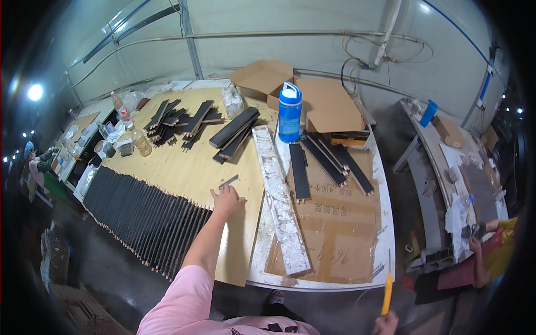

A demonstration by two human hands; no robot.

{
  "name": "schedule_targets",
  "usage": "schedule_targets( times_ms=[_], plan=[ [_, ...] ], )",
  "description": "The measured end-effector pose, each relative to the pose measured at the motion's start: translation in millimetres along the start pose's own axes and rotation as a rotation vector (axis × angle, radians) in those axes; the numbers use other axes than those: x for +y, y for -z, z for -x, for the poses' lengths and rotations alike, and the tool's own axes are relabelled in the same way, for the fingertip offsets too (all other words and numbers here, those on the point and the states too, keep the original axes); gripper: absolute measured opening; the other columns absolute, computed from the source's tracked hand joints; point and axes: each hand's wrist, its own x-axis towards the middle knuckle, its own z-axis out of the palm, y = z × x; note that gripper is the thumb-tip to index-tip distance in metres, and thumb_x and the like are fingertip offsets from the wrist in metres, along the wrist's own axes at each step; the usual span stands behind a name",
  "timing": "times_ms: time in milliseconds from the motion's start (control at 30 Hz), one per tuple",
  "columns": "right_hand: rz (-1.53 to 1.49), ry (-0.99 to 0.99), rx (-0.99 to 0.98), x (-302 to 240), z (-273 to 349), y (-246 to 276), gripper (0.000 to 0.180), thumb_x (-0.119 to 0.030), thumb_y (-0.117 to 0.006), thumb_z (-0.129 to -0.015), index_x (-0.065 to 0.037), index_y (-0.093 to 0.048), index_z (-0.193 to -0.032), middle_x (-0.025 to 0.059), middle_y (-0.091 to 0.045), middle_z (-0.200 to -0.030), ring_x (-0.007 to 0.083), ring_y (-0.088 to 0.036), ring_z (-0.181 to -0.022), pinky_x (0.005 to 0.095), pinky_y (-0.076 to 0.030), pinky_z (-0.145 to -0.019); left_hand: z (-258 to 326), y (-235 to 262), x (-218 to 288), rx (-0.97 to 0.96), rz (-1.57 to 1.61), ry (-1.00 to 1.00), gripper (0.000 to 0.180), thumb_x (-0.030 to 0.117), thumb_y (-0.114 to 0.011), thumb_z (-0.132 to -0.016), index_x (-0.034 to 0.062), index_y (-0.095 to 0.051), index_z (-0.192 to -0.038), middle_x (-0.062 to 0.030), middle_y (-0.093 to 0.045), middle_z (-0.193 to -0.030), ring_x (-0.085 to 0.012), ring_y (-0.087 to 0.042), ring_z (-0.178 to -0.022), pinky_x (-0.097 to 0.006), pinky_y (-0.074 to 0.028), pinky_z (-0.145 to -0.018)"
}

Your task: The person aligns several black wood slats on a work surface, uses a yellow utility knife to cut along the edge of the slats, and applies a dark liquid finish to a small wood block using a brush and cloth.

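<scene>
My left hand [226, 201] lies on the pale wooden board with its fingers spread. Just beyond its fingertips is a small flat grey strip [229, 181]; I cannot tell whether they touch. At the lower right, my right hand [386, 324] is closed round the lower end of a yellow-handled knife [387, 293], its thin blade pointing up past the table's front corner. Left of my left forearm, a long row of dark slats [148, 218] with pale pegged ends lies side by side.
Loose dark slats [237, 133] lie in piles farther back. A white-smeared plank [280, 201] crosses beside flattened cardboard [340, 234] bearing more slats [300, 170]. A blue water bottle [290, 114] stands near open boxes [329, 103]. Another person [486, 259] works at the right-hand bench.
</scene>
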Motion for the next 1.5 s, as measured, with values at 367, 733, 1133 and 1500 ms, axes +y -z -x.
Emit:
schedule_targets(
  times_ms=[367, 733, 1133, 1500],
  plan=[
    [-0.251, -0.010, -0.365, -45, 11, -199, 0.010, -0.004, -0.060, -0.089, -0.005, -0.049, -0.088, 0.0006, -0.050, -0.065, 0.0082, -0.051, -0.053, 0.0236, -0.049, -0.050, 211, 11, 67, -0.573, 0.914, -0.663, 0.060, 0.032, -0.060, -0.093, 0.0051, -0.040, -0.143, -0.0158, -0.055, -0.134, -0.0271, -0.055, -0.121, -0.036, -0.040, -0.104],
    [-0.124, 0.285, -0.792, -42, 113, -424, 0.018, -0.010, -0.066, -0.089, -0.001, -0.055, -0.099, 0.0028, -0.056, -0.082, 0.0087, -0.056, -0.068, 0.0250, -0.054, -0.058, 344, 44, -72, 0.004, 1.682, -0.116, 0.049, 0.013, -0.059, -0.094, -0.0017, -0.039, -0.136, -0.0116, -0.056, -0.127, -0.0185, -0.055, -0.116, -0.031, -0.043, -0.099],
    [0.284, 1.056, -1.290, -27, 242, -560, 0.032, -0.015, -0.066, -0.083, 0.001, -0.056, -0.108, 0.0163, -0.058, -0.101, 0.0279, -0.059, -0.096, 0.0368, -0.049, -0.084, 488, 52, -306, 0.809, 1.805, 0.182, 0.036, 0.014, -0.058, -0.095, -0.0004, -0.047, -0.126, -0.0114, -0.059, -0.119, -0.0165, -0.062, -0.095, -0.031, -0.050, -0.089],
    [1.066, 1.342, -0.375, -60, 73, -601, 0.060, -0.048, -0.058, -0.086, -0.027, -0.044, -0.141, 0.0093, -0.032, -0.153, 0.0376, -0.027, -0.139, 0.0609, -0.020, -0.110, 552, 9, -316, 0.146, 1.583, 0.143, 0.054, 0.002, -0.056, -0.090, 0.0043, -0.031, -0.139, -0.0118, -0.059, -0.118, -0.0150, -0.062, -0.091, -0.032, -0.053, -0.083]
  ],
)
